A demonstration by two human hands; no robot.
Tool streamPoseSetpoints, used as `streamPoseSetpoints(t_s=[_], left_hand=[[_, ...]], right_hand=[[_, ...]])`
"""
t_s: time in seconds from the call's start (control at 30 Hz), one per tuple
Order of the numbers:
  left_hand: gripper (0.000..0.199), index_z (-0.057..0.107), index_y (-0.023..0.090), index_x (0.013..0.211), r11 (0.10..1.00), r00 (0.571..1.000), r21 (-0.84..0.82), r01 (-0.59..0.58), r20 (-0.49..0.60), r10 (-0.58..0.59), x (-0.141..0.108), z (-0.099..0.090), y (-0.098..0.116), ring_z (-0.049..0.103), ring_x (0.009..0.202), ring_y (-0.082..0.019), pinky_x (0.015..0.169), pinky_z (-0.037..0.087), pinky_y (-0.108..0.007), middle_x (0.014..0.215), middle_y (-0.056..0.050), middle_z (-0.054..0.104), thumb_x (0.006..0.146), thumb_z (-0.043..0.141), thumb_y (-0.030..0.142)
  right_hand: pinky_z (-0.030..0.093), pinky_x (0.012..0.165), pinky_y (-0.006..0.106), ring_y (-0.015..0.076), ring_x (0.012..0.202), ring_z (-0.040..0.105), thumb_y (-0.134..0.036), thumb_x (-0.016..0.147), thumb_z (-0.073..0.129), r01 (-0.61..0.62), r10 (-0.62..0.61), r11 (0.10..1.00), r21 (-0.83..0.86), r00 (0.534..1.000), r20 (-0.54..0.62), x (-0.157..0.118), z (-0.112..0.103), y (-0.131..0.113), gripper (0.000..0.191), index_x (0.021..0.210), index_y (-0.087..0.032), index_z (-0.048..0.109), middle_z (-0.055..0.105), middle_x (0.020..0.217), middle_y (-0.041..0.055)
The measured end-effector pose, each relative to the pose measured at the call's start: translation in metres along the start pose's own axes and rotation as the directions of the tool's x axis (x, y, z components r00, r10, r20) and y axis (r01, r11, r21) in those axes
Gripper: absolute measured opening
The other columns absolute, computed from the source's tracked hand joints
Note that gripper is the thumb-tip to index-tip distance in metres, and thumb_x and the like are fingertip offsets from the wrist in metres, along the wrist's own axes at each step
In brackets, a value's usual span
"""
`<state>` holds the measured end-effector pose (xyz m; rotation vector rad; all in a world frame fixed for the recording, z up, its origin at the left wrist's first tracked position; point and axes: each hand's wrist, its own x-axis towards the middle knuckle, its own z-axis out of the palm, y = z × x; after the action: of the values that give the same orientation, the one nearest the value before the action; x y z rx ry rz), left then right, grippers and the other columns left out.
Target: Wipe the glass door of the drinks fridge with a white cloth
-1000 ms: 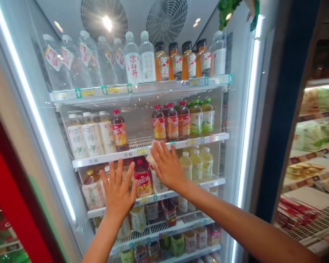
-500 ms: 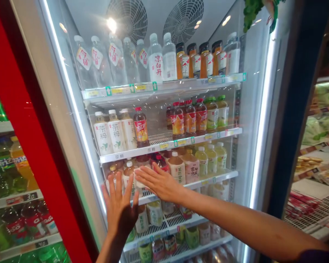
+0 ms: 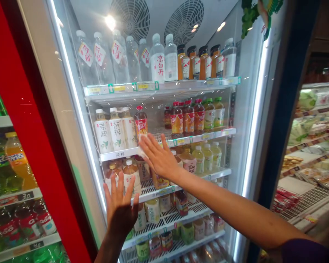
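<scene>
A glass-fronted drinks cooler (image 3: 164, 87) with lit edges fills the middle of the head view. My left hand (image 3: 122, 208) is raised at the lower left of the glass, fingers spread, holding nothing. My right hand (image 3: 160, 157) lies flat near the middle of the glass, in front of the second and third shelves. Under its fingers a bit of white cloth (image 3: 142, 149) shows, mostly hidden by the hand. Behind the glass stand white-labelled tea bottles (image 3: 115, 129), a red-capped iced tea bottle (image 3: 140, 120) and clear water bottles (image 3: 157, 60).
At left, past a red frame (image 3: 19, 98), another cooler holds orange soda (image 3: 18, 157) and other bottles. A dark frame (image 3: 285, 91) borders the right side, with open shelves of packaged food (image 3: 312, 175) beyond. Green hanging decoration (image 3: 249, 18) is at the top right.
My right hand has moved up the glass from the third shelf to the second shelf's edge, with the white cloth under it. My left hand has stayed nearly in place.
</scene>
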<state>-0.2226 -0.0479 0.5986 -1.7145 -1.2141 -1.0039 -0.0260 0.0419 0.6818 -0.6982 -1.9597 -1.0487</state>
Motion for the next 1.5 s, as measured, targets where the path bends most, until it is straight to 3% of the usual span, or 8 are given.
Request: streamPoseSetpoints(t_s=[0.07, 0.23, 0.43, 0.6, 0.8, 1.0, 1.2, 1.5], left_hand=[[0.079, 0.023, 0.025, 0.161, 1.000, 1.000, -0.010, 0.000, -0.021, -0.001, 0.005, 0.003, 0.004, 0.011, 0.157, -0.041, 0.122, 0.018, -0.074, 0.170, -0.014, 0.014, 0.092, 0.061, 0.024], [0.080, 0.018, 0.021, 0.162, 1.000, 0.999, -0.007, -0.026, -0.022, 0.026, 0.015, 0.011, 0.015, 0.011, 0.158, -0.037, 0.126, 0.017, -0.067, 0.170, -0.016, 0.013, 0.093, 0.058, 0.025], [0.083, 0.013, 0.022, 0.163, 0.997, 0.998, -0.041, -0.062, 0.004, 0.063, 0.030, 0.029, 0.037, 0.005, 0.159, -0.036, 0.126, 0.013, -0.067, 0.171, -0.014, 0.009, 0.093, 0.059, 0.026], [0.077, 0.025, 0.027, 0.161, 0.990, 0.992, -0.060, -0.127, 0.011, 0.127, 0.047, 0.050, 0.071, 0.003, 0.159, -0.032, 0.128, 0.003, -0.065, 0.168, -0.010, 0.024, 0.093, 0.061, 0.033], [0.081, 0.023, 0.033, 0.160, 0.989, 0.991, -0.068, -0.131, -0.024, 0.130, 0.081, 0.077, 0.122, 0.003, 0.160, -0.027, 0.128, -0.004, -0.063, 0.168, -0.007, 0.026, 0.091, 0.066, 0.033], [0.078, 0.022, 0.033, 0.160, 0.988, 0.985, -0.025, -0.153, -0.082, 0.150, 0.108, 0.093, 0.172, 0.000, 0.160, -0.026, 0.128, -0.007, -0.060, 0.171, -0.003, 0.012, 0.094, 0.062, 0.034], [0.074, 0.023, 0.033, 0.160, 0.978, 0.975, -0.046, -0.203, -0.100, 0.198, 0.133, 0.108, 0.213, -0.001, 0.160, -0.026, 0.128, -0.008, -0.058, 0.171, -0.001, 0.010, 0.096, 0.058, 0.037], [0.069, 0.028, 0.031, 0.159, 0.975, 0.972, -0.045, -0.217, -0.096, 0.212, 0.137, 0.129, 0.242, 0.004, 0.160, -0.026, 0.129, -0.005, -0.058, 0.169, -0.002, 0.019, 0.097, 0.057, 0.037]], right_hand=[[0.001, 0.129, 0.063, 0.0251, 0.159, -0.004, -0.032, 0.106, 0.038, -0.092, 0.092, 0.996, -0.003, 0.996, -0.007, -0.005, -0.001, 0.004, 0.074, 0.164, -0.017, -0.005, 0.011, 0.170, 0.0071], [0.003, 0.133, 0.045, 0.0149, 0.159, 0.003, -0.030, 0.105, 0.041, 0.380, -0.386, 0.922, 0.074, 0.918, 0.089, -0.054, 0.004, 0.022, 0.066, 0.164, -0.021, 0.015, 0.020, 0.169, -0.0028], [-0.003, 0.129, 0.060, 0.0250, 0.159, -0.004, -0.028, 0.105, 0.041, -0.194, 0.192, 0.981, -0.027, 0.979, -0.070, -0.081, -0.011, 0.089, 0.075, 0.164, -0.016, -0.004, 0.004, 0.170, 0.0082], [-0.005, 0.132, 0.043, 0.0108, 0.158, 0.008, -0.024, 0.104, 0.036, 0.370, -0.370, 0.929, 0.024, 0.921, 0.122, -0.142, -0.008, 0.106, 0.059, 0.162, -0.029, 0.024, 0.025, 0.167, -0.0083], [-0.002, 0.127, 0.066, 0.0269, 0.159, -0.001, -0.030, 0.106, 0.040, -0.210, 0.207, 0.975, -0.067, 0.977, -0.047, -0.124, -0.028, 0.179, 0.073, 0.164, -0.024, -0.004, 0.015, 0.170, 0.0049], [0.000, 0.132, 0.051, 0.0184, 0.160, 0.005, -0.027, 0.103, 0.047, 0.289, -0.288, 0.957, -0.003, 0.955, 0.073, -0.197, -0.021, 0.187, 0.061, 0.161, -0.025, 0.028, 0.026, 0.168, -0.0035], [-0.002, 0.128, 0.063, 0.0257, 0.159, -0.003, -0.027, 0.107, 0.038, -0.259, 0.256, 0.964, -0.057, 0.965, -0.059, -0.203, -0.040, 0.257, 0.071, 0.164, -0.019, -0.004, 0.008, 0.171, 0.0072], [-0.001, 0.129, 0.061, 0.0237, 0.159, 0.001, -0.029, 0.107, 0.038, -0.133, 0.133, 0.989, -0.069, 0.991, -0.005, -0.235, -0.036, 0.272, 0.069, 0.164, -0.021, 0.001, 0.017, 0.170, 0.0047]])
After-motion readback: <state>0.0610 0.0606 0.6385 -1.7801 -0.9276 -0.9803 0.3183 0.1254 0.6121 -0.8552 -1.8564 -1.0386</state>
